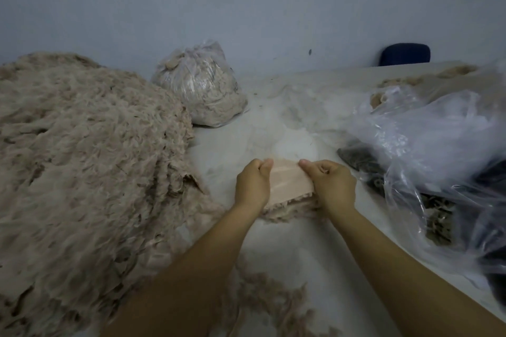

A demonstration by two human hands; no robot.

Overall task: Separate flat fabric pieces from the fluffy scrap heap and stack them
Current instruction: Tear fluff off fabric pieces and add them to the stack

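I see L hand [253, 182] & R hand [332, 183] both w/ fingers curled, thumbs pinching the flat pink piece [289, 179] over the table [287, 252]; fluffy heap [82, 159] just left.

Scrap heap [82, 150] fluffy, matt fibre; fabric piece [287, 180] smooth peach cloth; bags [427, 128] clear glossy plastic; bench [301, 249] matt white.

Beige fluffy heap [82, 150], pale pink flat piece [287, 180], navy chair back [404, 54], grey-white table [301, 254].
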